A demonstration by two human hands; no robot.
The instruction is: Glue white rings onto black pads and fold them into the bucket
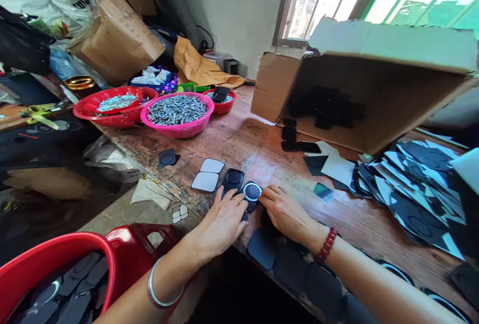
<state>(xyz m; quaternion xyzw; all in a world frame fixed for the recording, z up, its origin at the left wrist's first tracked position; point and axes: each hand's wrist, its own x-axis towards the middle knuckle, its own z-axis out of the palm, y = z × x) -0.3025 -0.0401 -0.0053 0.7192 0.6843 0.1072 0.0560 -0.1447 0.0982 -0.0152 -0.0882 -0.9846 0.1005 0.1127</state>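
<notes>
A black plastic part with a white ring [252, 191] around a dark grid lies at the table's front edge. My left hand [222, 219] is bent over its near left side, fingers and thumb closed around it. At the ring's right rim, the fingertips of my right hand [284, 211] are pinched together against the part; what lies under them is hidden. Just left of it is a similar black part with a round grille [235, 178], close to my left fingertips. Beside that lie white rounded-square pads [205, 181] on a backing sheet.
Dark rounded pads [292, 270] line the front edge below my right arm. An open cardboard box [277, 84] and a pile of dark and white sheets [411, 179] stand right. Left are a pink basin [177, 132] of metal pieces and a red bucket [108, 259] of black parts.
</notes>
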